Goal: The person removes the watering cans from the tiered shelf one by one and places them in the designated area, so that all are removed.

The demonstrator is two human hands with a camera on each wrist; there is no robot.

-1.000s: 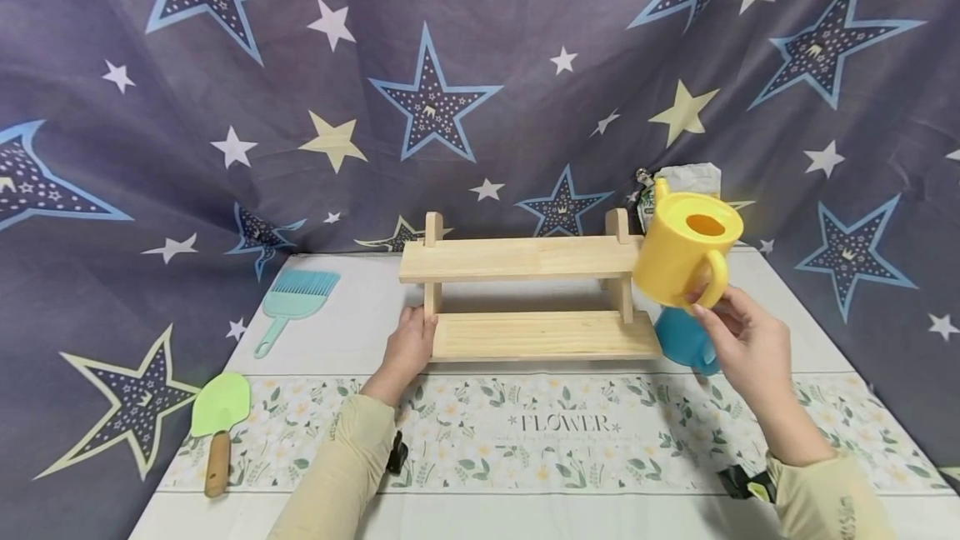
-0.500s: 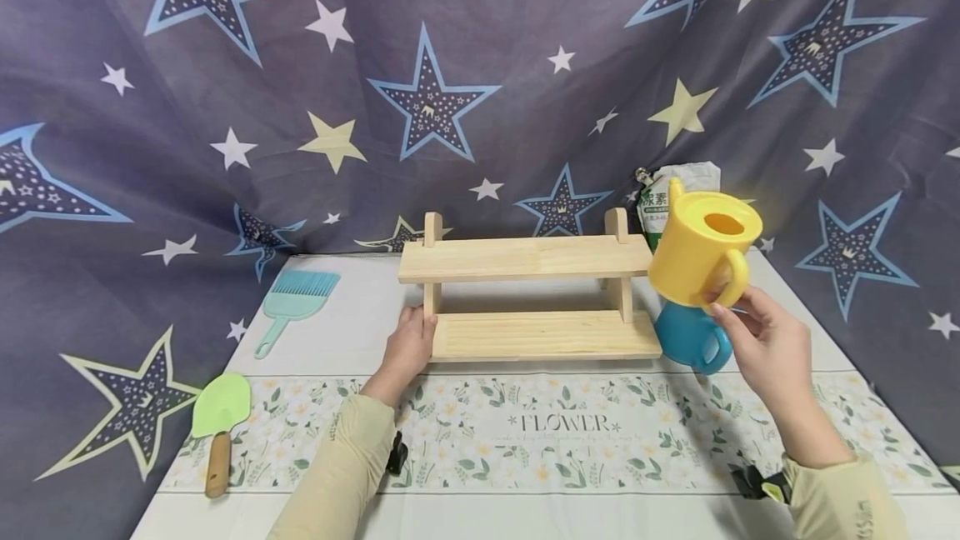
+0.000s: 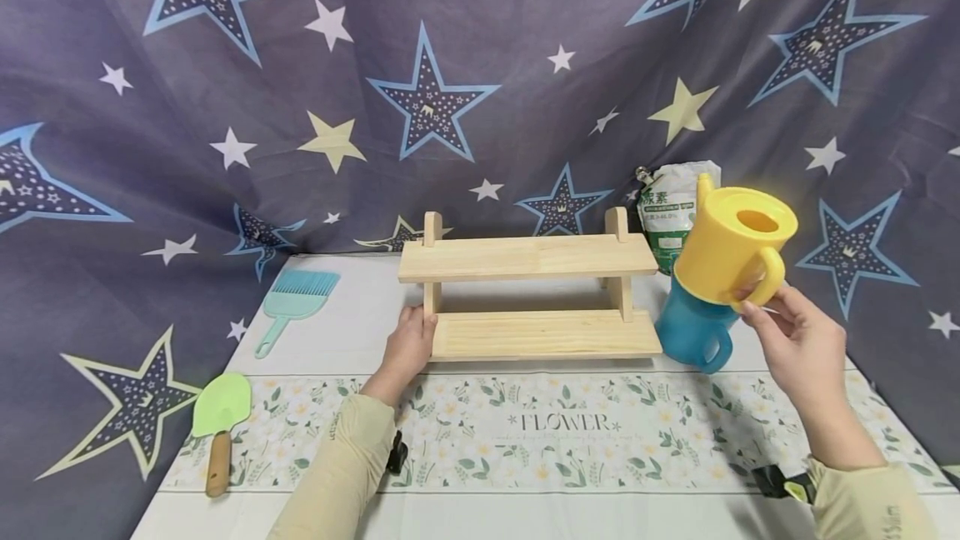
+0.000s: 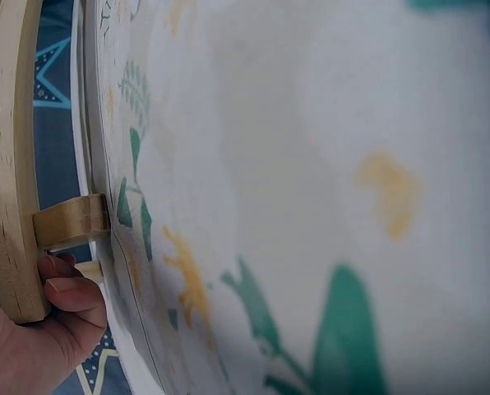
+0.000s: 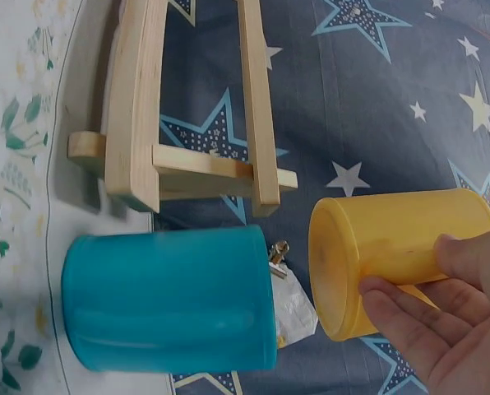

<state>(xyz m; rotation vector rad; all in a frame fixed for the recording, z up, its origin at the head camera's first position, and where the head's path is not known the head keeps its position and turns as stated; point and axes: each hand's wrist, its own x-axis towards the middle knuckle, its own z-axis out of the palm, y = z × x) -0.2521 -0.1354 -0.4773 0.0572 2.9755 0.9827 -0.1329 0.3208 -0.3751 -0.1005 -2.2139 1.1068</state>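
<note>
My right hand (image 3: 804, 348) pinches the handle of a yellow watering can (image 3: 716, 248), spout up, held in the air. In the head view the can overlaps a blue can with a handle (image 3: 686, 332) standing on the table; the right wrist view shows the yellow can (image 5: 393, 239) apart from the blue one (image 5: 171, 300). My left hand (image 3: 408, 344) grips the left end of the lower board of a two-tier wooden shelf (image 3: 540, 336). In the left wrist view its fingers curl round the board edge (image 4: 11, 164).
Behind the cans stands a white and green bag (image 3: 667, 211) with a clip. A teal brush (image 3: 296, 298) and a green scoop with a wooden handle (image 3: 219, 423) lie at the left. A star-patterned curtain (image 3: 480, 65) rises behind the table.
My right hand has carried the yellow watering can to the right, away from the shelf, revealing more of the bag and the blue can. The left hand stays on the shelf.
</note>
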